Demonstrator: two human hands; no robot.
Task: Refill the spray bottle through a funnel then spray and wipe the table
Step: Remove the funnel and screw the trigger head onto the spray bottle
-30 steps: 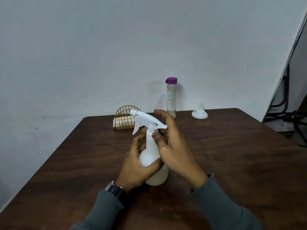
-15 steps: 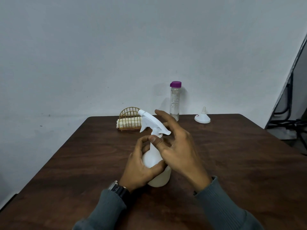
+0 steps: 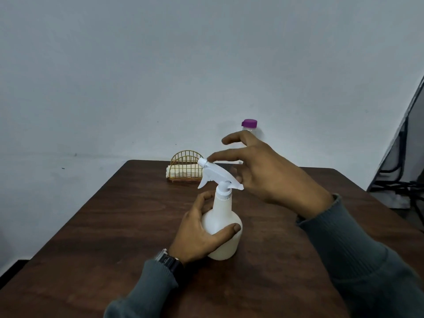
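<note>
A white spray bottle stands upright near the middle of the dark wooden table. My left hand is wrapped around its round body. The white trigger head sits on the neck, nozzle pointing left and away. My right hand hovers at the trigger head with fingers spread; its forefinger rests along the top near the nozzle. A clear bottle with a purple cap stands at the table's far edge, mostly hidden behind my right hand. The funnel is hidden from view.
A gold wire holder with folded pale cloths stands at the far edge, left of the spray bottle. A white wall rises behind the table. Dark cables and a frame are off the table's right side.
My right hand has lifted from the bottle's neck up to the trigger head, fingers spread wider. The camera view has shifted, and my right hand now covers the funnel and most of the purple-capped bottle.
</note>
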